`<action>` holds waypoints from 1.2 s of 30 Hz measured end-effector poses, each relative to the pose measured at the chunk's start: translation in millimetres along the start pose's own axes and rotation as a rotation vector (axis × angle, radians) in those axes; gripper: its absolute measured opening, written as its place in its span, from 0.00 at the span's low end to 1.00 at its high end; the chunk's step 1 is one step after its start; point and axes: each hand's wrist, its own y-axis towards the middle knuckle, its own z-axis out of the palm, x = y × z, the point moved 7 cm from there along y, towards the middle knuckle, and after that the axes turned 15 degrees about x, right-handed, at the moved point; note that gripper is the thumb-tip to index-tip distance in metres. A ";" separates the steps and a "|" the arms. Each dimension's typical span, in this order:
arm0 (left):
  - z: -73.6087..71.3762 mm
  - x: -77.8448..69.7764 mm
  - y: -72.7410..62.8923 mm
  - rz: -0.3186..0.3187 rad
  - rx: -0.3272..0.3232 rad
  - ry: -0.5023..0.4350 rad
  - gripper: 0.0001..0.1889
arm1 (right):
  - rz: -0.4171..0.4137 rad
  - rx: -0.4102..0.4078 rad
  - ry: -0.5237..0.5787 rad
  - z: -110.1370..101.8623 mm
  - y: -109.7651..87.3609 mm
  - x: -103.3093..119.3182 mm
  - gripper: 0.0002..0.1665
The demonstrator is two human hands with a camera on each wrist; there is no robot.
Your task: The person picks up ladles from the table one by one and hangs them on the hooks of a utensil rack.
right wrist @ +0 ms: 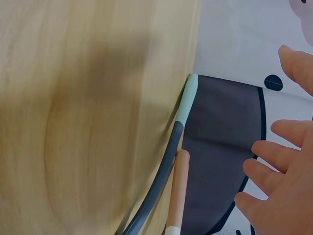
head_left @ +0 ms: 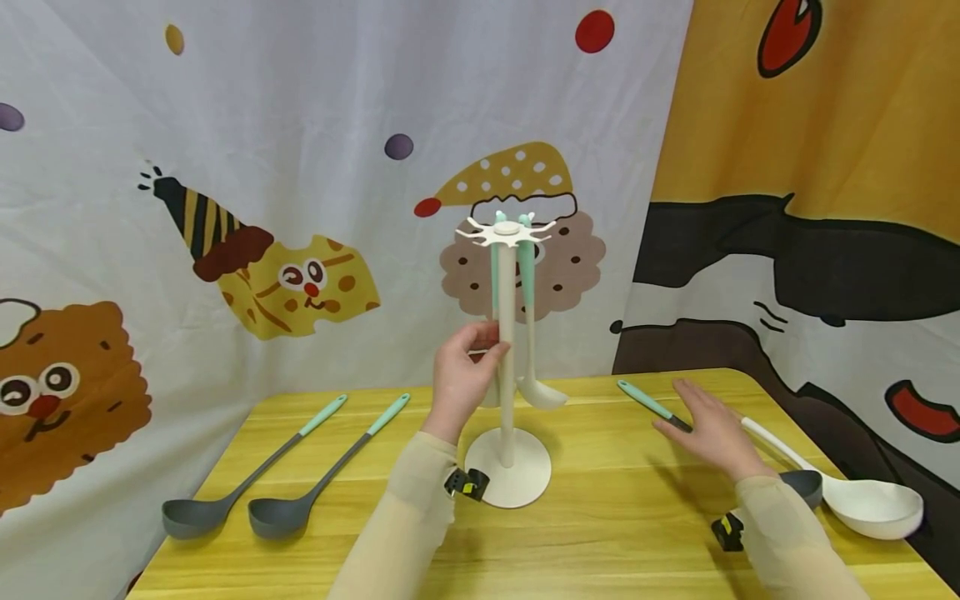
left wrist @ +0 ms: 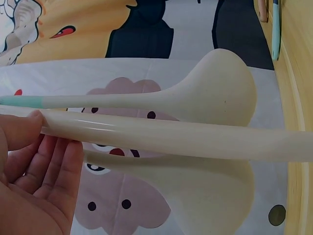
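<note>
A white utensil stand point(head_left: 507, 358) with a round base and a hooked top stands mid-table. Two pale ladles with mint handles hang from it; one ladle point(head_left: 540, 393) shows at the pole's right, the other ladle point(left wrist: 210, 191) is partly hidden by my left hand. That left hand point(head_left: 467, 375) holds the pole, thumb across its front and fingers curled behind. Fingers spread and holding nothing, my right hand point(head_left: 712, 429) hovers over a dark grey ladle with a mint handle point(head_left: 643, 397). Beside it lies a white ladle point(head_left: 873, 507), its handle end peach-coloured point(right wrist: 180, 181).
Two more dark grey ladles, an outer ladle point(head_left: 197, 517) and an inner ladle point(head_left: 281, 515), lie slanted on the table's left, mint handles toward the back. The wooden table point(head_left: 600, 533) ends at a printed cloth backdrop point(head_left: 330, 125).
</note>
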 end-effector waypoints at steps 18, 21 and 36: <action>1.2 1.4 2.4 -0.004 0.022 0.029 0.11 | -0.017 0.031 -0.026 8.1 3.4 -12.0 0.50; 1.4 -0.1 2.4 0.013 0.025 0.048 0.11 | -0.014 0.039 -0.022 9.4 2.8 -13.2 0.50; 2.9 -2.9 3.8 0.015 0.025 0.067 0.10 | 0.066 0.093 -0.005 19.3 3.6 -24.6 0.51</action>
